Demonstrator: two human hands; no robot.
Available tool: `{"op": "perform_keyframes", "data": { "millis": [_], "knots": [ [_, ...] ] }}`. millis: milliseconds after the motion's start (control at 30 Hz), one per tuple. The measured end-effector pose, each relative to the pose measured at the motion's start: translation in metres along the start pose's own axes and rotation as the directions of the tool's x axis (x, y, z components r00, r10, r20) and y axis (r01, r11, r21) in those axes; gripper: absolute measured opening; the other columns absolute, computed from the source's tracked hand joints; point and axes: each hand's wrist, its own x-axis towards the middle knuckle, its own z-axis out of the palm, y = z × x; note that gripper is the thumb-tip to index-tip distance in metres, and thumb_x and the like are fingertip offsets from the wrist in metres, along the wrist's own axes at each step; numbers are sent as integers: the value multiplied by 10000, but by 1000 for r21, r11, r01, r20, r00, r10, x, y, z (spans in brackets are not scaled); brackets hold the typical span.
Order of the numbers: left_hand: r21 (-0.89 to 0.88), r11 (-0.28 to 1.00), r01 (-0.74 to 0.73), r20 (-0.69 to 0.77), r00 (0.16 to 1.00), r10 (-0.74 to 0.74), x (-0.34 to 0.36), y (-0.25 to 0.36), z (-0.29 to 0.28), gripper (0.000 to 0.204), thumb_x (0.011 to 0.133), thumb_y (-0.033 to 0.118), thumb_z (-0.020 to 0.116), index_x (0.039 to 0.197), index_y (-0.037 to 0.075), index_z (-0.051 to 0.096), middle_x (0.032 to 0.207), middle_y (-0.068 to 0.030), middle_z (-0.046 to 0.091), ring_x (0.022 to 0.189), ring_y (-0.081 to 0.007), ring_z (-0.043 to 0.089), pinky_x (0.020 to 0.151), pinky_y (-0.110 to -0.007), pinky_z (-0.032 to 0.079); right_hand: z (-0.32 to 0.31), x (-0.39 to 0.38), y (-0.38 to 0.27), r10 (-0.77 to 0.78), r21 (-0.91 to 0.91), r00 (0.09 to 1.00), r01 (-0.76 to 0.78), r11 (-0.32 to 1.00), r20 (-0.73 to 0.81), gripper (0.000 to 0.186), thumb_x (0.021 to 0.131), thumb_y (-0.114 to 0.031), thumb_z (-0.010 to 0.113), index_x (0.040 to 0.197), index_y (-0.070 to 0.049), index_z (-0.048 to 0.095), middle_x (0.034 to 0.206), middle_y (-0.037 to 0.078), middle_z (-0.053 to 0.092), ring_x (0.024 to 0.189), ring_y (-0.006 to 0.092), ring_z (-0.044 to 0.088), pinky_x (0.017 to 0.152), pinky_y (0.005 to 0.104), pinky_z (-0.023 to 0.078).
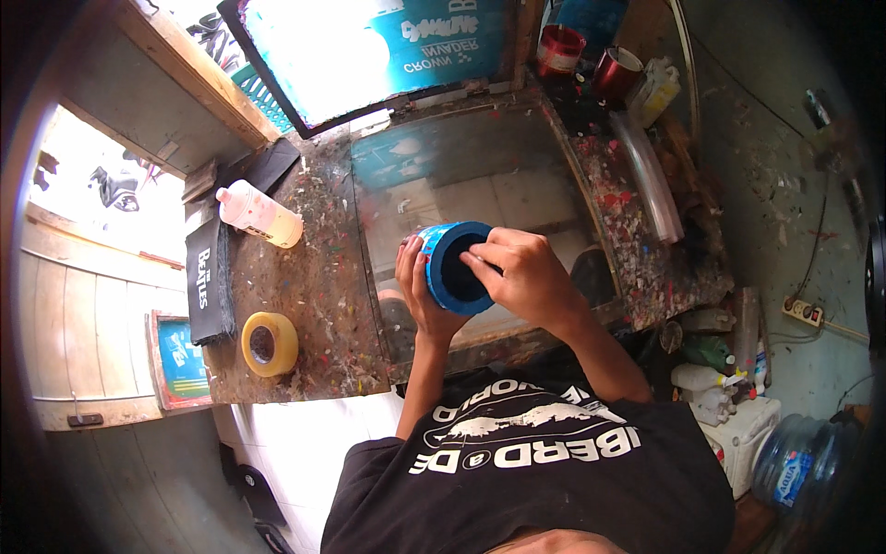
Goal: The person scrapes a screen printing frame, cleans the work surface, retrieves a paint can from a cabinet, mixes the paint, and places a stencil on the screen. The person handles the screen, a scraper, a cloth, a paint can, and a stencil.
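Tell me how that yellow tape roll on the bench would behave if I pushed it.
The tape roll would probably slide rather than roll, since it appears to lie flat. Its thick winding suggests it should hold its shape. The rough-looking, paint-spattered bench may drag against it.

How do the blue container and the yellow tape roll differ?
The blue container is blue outside and dark inside; the yellow tape roll is pale yellow. The left hand grips the blue container, with the right hand at its opening; the yellow tape roll lies untouched on the worktable. Both are round.
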Motion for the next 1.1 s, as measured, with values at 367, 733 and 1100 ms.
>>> {"op": "perform_keyframes", "data": {
  "millis": [367,733,1100],
  "knots": [
    [-52,999,-1,-29,1000,-1,3,4,2,1017,697,295,924,1502,71,344,1464,-231,485,1352,-441,496,1145,-619,386,-4,-1,-5,-28,99,997,36,994,-75,126,872,-91,767,917,26,760,796,159,687,707,317,693,649,391,549],
    [-72,997,-6,-35,999,3,0,0,1,1019,697,274,927,1505,72,341,1467,-229,483,1347,-442,500,1147,-626,383,-3,-2,-5,-23,4,998,23,1000,-59,134,864,-91,778,939,19,765,812,165,696,699,318,696,647,384,549],
    [-27,999,-30,-29,999,29,-1,-2,2,1096,655,346,958,1519,81,339,1485,-224,482,1368,-410,496,1152,-550,406,-4,-2,-5,9,135,994,6,991,-109,119,876,-90,765,933,15,766,792,157,690,702,307,695,644,385,543]
  ]
}}
